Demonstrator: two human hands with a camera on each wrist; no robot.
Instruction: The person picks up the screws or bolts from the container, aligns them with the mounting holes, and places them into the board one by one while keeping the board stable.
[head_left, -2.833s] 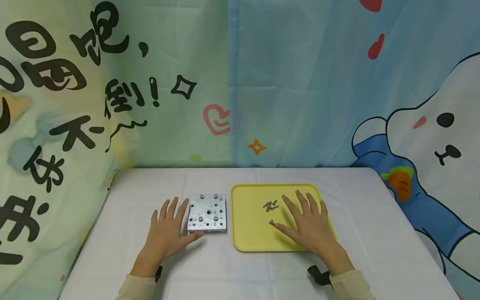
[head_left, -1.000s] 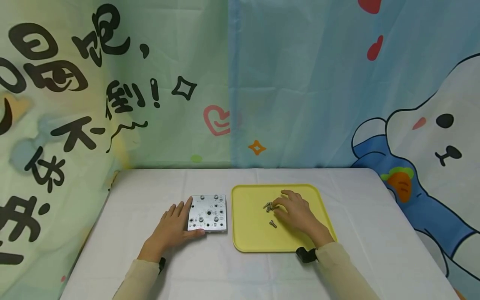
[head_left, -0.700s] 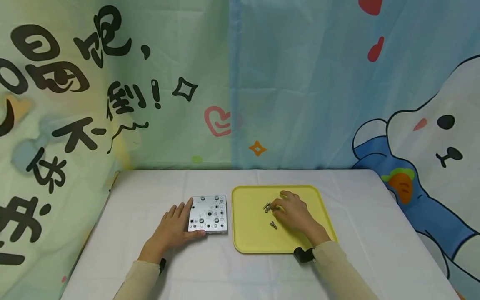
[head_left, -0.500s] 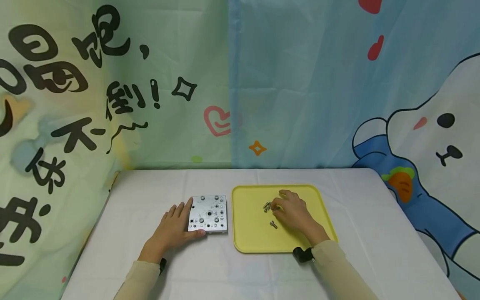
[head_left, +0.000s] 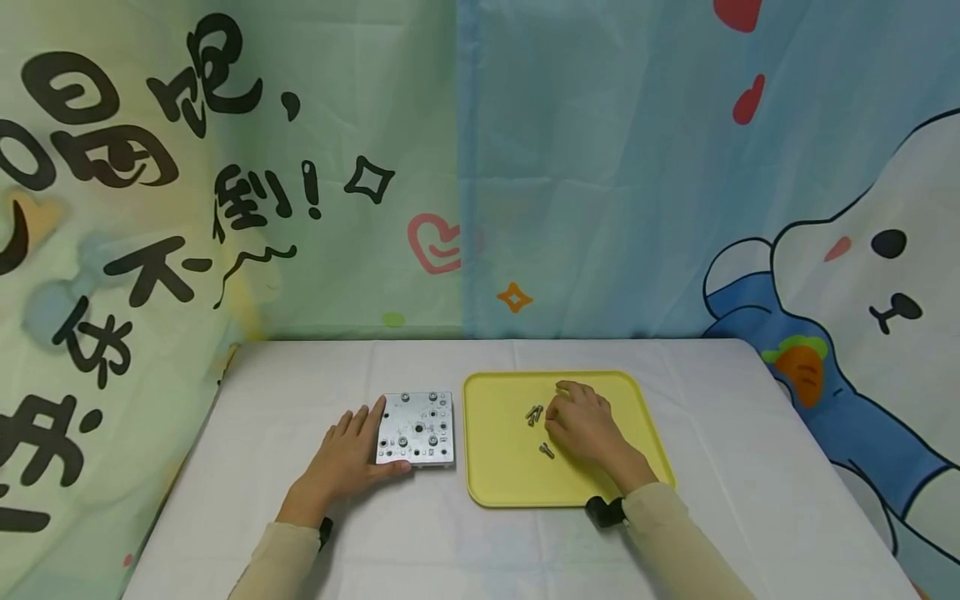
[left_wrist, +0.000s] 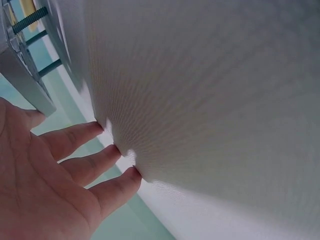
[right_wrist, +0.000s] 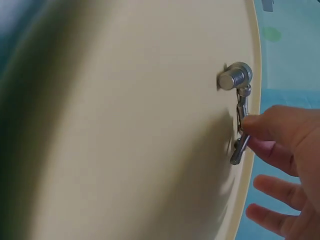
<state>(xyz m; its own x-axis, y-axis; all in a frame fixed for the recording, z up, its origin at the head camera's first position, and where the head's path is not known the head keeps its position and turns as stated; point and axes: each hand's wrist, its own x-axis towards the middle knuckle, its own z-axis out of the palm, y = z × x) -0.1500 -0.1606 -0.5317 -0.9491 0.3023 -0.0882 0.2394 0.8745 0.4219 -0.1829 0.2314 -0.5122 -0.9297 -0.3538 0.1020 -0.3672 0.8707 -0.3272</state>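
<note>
Pinching screw point(right_wrist: 239, 150) between thumb and forefinger, right hand point(head_left: 588, 423) hovers low over yellow tray point(head_left: 502, 475); more screws point(head_left: 534, 415) lie just beside. Left hand point(head_left: 341, 458) touches metal plate point(head_left: 415, 432) on white cloth point(head_left: 450, 533), left of tray, fingers nearly straight. Step in hand seems picking up screw; next move likely calls for lifting it clear without dragging neighbours.

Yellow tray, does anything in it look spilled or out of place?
Nothing looks spilled over the yellow tray's rim. One mild oddity: a lone screw lies apart from the small cluster of screws, closer to the person.
</note>
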